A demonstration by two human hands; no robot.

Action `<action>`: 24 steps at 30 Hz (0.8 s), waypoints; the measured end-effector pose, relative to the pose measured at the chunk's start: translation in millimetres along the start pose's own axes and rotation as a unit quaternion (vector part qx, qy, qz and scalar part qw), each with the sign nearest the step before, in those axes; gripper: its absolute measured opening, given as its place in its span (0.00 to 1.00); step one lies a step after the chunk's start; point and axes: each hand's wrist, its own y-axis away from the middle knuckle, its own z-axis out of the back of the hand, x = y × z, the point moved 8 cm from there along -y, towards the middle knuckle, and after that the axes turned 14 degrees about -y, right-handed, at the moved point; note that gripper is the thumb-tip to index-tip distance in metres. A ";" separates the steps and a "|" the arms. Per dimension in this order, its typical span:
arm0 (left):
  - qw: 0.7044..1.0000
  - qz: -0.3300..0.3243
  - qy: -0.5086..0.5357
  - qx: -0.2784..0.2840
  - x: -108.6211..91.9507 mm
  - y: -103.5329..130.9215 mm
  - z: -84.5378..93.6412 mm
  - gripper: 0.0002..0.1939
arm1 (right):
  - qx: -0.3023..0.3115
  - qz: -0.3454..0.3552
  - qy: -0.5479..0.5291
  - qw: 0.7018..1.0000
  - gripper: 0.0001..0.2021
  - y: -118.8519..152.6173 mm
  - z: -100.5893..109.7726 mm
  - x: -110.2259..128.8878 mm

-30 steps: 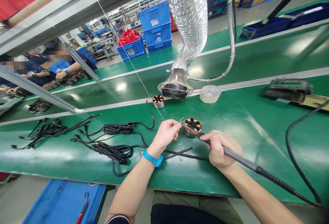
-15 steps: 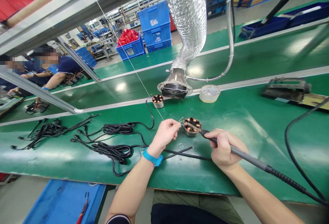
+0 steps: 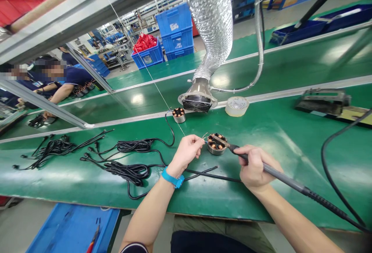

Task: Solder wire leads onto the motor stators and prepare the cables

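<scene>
My left hand [image 3: 189, 148], with a blue band on the wrist, is closed in a pinch on a thin solder wire [image 3: 151, 77] that runs down from the upper left. Fine lead ends show just past its fingertips. Closed around the handle of a soldering iron [image 3: 286, 182] is my right hand [image 3: 258, 169]. The iron's tip lies over the top of a round motor stator [image 3: 216, 150] with copper windings, right of my left fingers. Whether the tip touches a joint is too small to tell. A second stator [image 3: 178, 115], with a black cable, stands farther back.
Coiled black cables [image 3: 128, 171] lie on the green bench [image 3: 290, 148] to the left. A fume extractor hood [image 3: 197, 98] hangs behind the stators, beside a tape roll [image 3: 237, 106]. An iron stand [image 3: 325, 102] sits right. Co-workers [image 3: 72, 76] work at far left.
The soldering iron and my right hand have shifted very slightly right, the tip staying over the stator. My left hand holds its place. At far left, a co-worker's arm has moved a little.
</scene>
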 end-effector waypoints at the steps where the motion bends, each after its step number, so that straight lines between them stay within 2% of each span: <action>1: 1.000 -0.001 0.001 0.001 0.1 -0.2 -0.1 0.12 | 0.000 -0.002 -0.001 1.000 0.19 -0.1 0.0 -0.2; 17: 1.000 -0.017 0.016 0.000 0.9 -4.7 -1.8 0.15 | -0.008 0.011 -0.023 1.000 0.20 -2.8 -1.0 0.4; 24: 0.999 -0.001 0.028 0.037 -1.0 -3.1 -0.1 0.18 | -0.015 0.010 -0.018 1.000 0.19 -3.1 0.7 -0.2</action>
